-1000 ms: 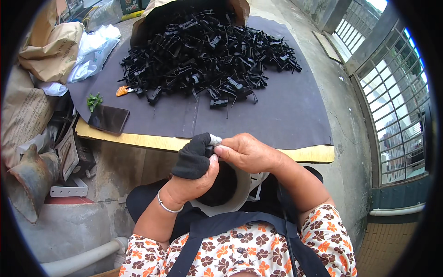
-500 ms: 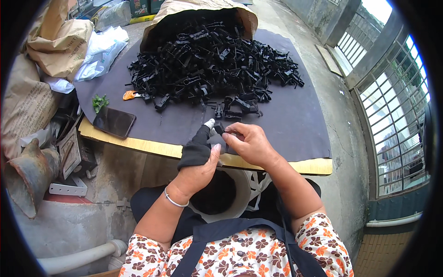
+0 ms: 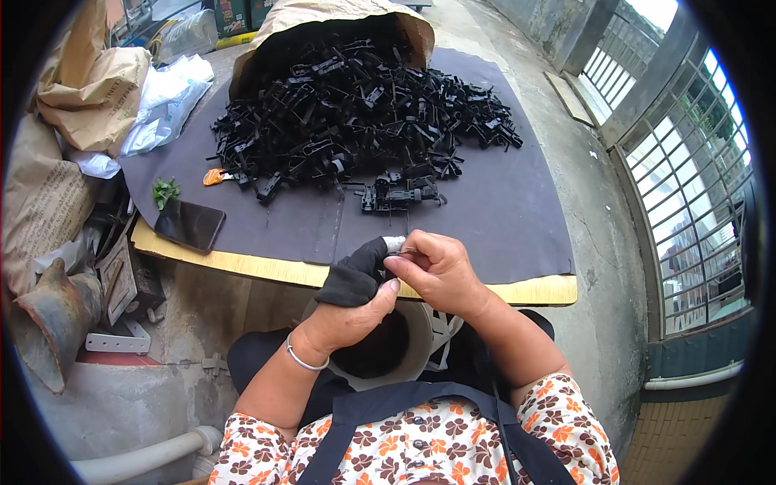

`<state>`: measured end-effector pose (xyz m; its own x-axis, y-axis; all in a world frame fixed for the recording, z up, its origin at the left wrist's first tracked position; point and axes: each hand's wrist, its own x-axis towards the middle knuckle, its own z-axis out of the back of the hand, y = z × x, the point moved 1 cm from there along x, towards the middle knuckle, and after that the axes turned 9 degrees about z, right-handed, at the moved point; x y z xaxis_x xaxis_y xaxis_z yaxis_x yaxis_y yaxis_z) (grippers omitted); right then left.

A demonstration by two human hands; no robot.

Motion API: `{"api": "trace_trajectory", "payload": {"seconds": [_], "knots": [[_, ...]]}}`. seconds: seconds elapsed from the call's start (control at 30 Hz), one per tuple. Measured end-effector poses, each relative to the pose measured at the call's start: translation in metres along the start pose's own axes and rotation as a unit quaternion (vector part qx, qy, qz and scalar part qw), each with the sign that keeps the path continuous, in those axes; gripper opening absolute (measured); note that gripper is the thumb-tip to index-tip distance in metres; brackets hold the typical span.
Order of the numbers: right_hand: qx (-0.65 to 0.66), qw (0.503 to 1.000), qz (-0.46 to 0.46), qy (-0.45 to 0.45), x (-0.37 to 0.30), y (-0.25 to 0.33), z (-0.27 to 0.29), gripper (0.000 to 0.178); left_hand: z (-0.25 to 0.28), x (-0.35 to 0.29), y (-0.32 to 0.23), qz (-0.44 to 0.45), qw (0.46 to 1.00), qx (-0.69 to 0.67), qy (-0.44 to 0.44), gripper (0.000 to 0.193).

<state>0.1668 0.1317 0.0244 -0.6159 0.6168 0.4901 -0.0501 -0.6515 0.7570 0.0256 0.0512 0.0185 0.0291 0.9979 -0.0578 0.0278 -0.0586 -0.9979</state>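
My left hand [image 3: 354, 301] has black cloth over its fingers and a pale wrap on one fingertip. Its fingers are closed around a small black plastic part, mostly hidden between the two hands. My right hand [image 3: 440, 272] is bare and pinches at that part, its fingertips against the left fingers. Both hands hover just over the table's near edge. Beyond them lie a few loose black plastic parts [image 3: 396, 196], in front of a big heap of similar parts [image 3: 347, 113] spilling from a brown paper sack [image 3: 323, 14].
A phone [image 3: 190, 225], a green sprig [image 3: 166, 192] and an orange-handled item [image 3: 215, 177] lie on the table's [image 3: 517, 218] left side. Below my hands stands a pale bucket [image 3: 419, 347] with a dark inside. Paper sacks [image 3: 93, 97] and a white plastic bag [image 3: 166, 105] crowd the left.
Both hands have drawn slightly lower and closer together. The black part that showed between the fingertips is now mostly covered. The view has shifted a little, moving the scene leftward.
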Motion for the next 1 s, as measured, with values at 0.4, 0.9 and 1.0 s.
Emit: {"api": "trace_trajectory", "payload": {"seconds": [0.4,0.9,1.0], "knots": [[-0.020,0.997,-0.008,0.068,-0.005,-0.001,-0.005,0.025,-0.003,0.004,0.013,-0.172,0.955,0.195,-0.140,0.034],[0.122,0.990,-0.042,0.053,-0.011,-0.012,-0.010,0.024,-0.007,0.002,0.007,-0.214,0.925,0.260,-0.175,0.034],[0.022,0.995,-0.047,0.087,-0.001,-0.002,0.003,0.018,0.001,0.004,0.009,-0.137,0.979,0.073,-0.134,0.034]]}}
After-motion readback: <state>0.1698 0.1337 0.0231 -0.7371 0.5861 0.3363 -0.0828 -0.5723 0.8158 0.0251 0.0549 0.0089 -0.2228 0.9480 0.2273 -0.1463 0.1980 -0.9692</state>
